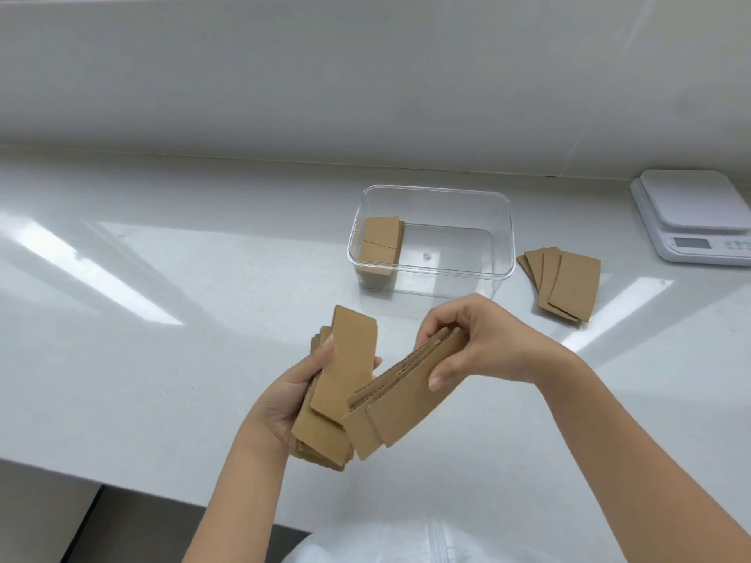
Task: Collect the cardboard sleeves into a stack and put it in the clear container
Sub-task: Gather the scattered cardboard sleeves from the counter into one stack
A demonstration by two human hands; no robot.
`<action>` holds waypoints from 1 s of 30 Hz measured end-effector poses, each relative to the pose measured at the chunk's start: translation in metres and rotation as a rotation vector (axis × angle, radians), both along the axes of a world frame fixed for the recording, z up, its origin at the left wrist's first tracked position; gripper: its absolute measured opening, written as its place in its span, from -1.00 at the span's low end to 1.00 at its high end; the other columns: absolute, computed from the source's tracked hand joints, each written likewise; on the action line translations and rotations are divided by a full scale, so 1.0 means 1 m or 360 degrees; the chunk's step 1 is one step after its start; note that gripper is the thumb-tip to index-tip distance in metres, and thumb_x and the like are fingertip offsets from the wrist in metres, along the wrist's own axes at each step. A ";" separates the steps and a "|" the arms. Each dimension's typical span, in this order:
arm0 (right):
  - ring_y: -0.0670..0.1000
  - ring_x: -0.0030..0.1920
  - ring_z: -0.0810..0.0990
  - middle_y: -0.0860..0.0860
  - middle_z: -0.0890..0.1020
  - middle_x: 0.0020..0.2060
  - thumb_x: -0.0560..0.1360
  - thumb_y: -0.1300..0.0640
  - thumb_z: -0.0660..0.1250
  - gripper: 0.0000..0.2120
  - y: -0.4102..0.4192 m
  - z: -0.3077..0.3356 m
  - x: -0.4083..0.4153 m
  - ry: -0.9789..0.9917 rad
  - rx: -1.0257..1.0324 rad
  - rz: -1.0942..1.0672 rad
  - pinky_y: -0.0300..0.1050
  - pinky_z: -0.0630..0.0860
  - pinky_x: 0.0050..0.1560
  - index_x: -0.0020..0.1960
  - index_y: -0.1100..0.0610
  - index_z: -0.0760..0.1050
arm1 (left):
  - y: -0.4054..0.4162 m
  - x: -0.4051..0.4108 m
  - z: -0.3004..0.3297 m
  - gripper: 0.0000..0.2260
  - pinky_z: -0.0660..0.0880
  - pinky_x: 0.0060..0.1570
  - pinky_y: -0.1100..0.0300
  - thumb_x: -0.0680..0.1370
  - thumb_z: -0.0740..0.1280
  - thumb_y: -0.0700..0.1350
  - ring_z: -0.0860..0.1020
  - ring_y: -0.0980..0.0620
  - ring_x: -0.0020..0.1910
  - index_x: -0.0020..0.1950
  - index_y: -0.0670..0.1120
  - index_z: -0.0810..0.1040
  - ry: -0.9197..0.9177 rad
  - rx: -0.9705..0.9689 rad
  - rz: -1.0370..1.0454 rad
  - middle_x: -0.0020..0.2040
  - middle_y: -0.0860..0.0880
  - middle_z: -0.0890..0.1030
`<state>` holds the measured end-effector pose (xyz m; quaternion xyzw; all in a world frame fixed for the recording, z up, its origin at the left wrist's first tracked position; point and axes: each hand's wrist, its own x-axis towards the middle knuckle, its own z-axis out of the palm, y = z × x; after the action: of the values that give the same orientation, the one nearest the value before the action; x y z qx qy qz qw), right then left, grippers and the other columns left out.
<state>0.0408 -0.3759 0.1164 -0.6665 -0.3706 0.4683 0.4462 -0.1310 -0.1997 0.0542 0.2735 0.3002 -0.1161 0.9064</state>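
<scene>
Cardboard sleeves (341, 384) could slip and fan out if we push the two bunches together crooked. Our left hand (284, 396) is closed around one bunch. Our right hand (479, 343) pinches another bunch (406, 396) just beside it. More sleeves (569, 284) lie on the worktop (162, 319) beside the clear container (504, 237), and some (380, 245) are inside

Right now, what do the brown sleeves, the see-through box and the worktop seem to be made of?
The sleeves in the right hand, sleeves, look like matte brown corrugated cardboard: fluted edges show. The clear container seems hard glossy plastic, transparent with rounded corners and a moulding mark in its base. The countertop is white, polished and mirror-like, perhaps stone or a composite; I cannot tell which.
</scene>
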 end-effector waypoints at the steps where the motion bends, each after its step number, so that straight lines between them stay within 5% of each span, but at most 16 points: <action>1: -0.02 -0.30 0.61 0.00 0.64 -0.37 0.17 0.42 0.57 -0.69 0.005 0.006 -0.004 -0.0040 0.0045 -0.0029 0.02 0.62 -0.19 -0.26 0.09 0.59 | -0.005 0.005 0.006 -0.32 0.62 -0.15 0.01 0.02 0.66 0.02 0.66 -0.12 -0.14 0.07 -0.22 0.65 -0.0026 -0.0008 -0.0040 -0.04 -0.19 0.69; 4: -0.08 -0.28 0.55 -0.03 0.61 -0.31 0.13 0.33 0.61 -0.65 0.017 0.009 -0.015 -0.0321 0.0147 -0.0199 -0.06 0.58 -0.21 -0.22 0.03 0.58 | -0.020 0.016 0.016 -0.40 0.61 -0.31 0.10 -0.01 0.66 0.04 0.67 -0.09 -0.25 -0.05 -0.17 0.69 -0.0152 0.0048 -0.0128 -0.18 -0.17 0.70; 9: -0.05 -0.01 0.43 -0.06 0.61 -0.10 0.14 0.18 0.60 -0.56 0.009 0.000 -0.018 -0.0806 0.0254 -0.0273 -0.40 0.37 -0.05 -0.06 -0.08 0.55 | -0.030 0.028 0.019 -0.42 0.59 -0.09 0.04 0.15 0.59 0.14 0.64 -0.16 -0.01 0.10 -0.07 0.65 -0.0264 0.0219 -0.0323 0.03 -0.18 0.67; 13: -0.09 0.20 0.34 -0.26 0.44 0.10 0.17 0.06 0.59 -0.36 -0.006 -0.008 -0.019 -0.0963 0.0315 -0.0461 -0.49 0.26 0.12 0.16 -0.16 0.39 | -0.037 0.036 0.021 -0.41 0.60 -0.18 0.07 0.12 0.62 0.07 0.66 -0.12 -0.08 0.07 -0.14 0.66 -0.0314 0.0206 -0.0358 -0.05 -0.23 0.68; 15: -0.13 0.24 0.35 -0.24 0.40 0.19 0.21 0.11 0.59 -0.29 -0.012 -0.014 -0.020 -0.0682 0.0239 -0.0652 -0.48 0.35 0.08 0.20 -0.21 0.30 | -0.043 0.044 0.024 -0.37 0.59 -0.29 0.11 0.05 0.64 0.03 0.67 -0.08 -0.21 0.05 -0.18 0.64 -0.0348 0.0289 -0.0303 -0.16 -0.21 0.69; 17: -0.08 0.25 0.45 -0.09 0.42 0.28 0.21 0.10 0.60 -0.27 -0.019 -0.020 -0.019 -0.0039 0.0187 -0.0862 -0.25 0.47 0.14 0.26 -0.15 0.31 | -0.050 0.057 0.032 -0.32 0.58 -0.35 0.12 0.05 0.65 0.01 0.64 -0.06 -0.29 0.09 -0.19 0.56 -0.0435 0.0394 -0.0251 -0.22 -0.16 0.67; 19: 0.12 0.22 0.56 0.15 0.48 0.29 0.19 0.01 0.61 -0.22 -0.029 -0.029 -0.017 0.0690 0.0310 -0.0857 0.10 0.55 0.15 0.31 0.00 0.33 | -0.058 0.072 0.041 -0.31 0.58 -0.31 0.10 0.14 0.62 -0.01 0.64 -0.05 -0.25 0.18 -0.21 0.48 -0.0535 0.0550 -0.0261 -0.17 -0.14 0.65; 21: 0.27 0.22 0.53 0.27 0.51 0.27 0.25 -0.04 0.56 -0.23 -0.037 -0.035 -0.015 0.1087 0.0531 -0.0708 0.25 0.54 0.13 0.36 0.11 0.32 | -0.065 0.086 0.047 -0.32 0.58 -0.19 0.09 0.25 0.53 -0.08 0.63 -0.05 -0.13 0.30 -0.19 0.38 -0.0599 0.0743 -0.0301 -0.06 -0.15 0.62; 30: 0.17 0.15 0.59 0.16 0.59 0.17 0.35 0.01 0.48 -0.32 -0.075 -0.022 0.024 0.0968 0.0920 -0.0680 0.08 0.60 0.03 0.37 0.17 0.31 | -0.095 0.143 0.071 -0.29 0.50 0.12 0.01 0.40 0.39 -0.01 0.57 -0.03 0.04 0.45 0.13 0.11 -0.1082 0.1457 -0.0658 0.06 -0.12 0.57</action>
<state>0.0649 -0.4509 0.0944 -0.4087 -0.1927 0.4176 0.7883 0.0124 -0.2951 0.1252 0.7101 -0.0462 -0.0550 0.7004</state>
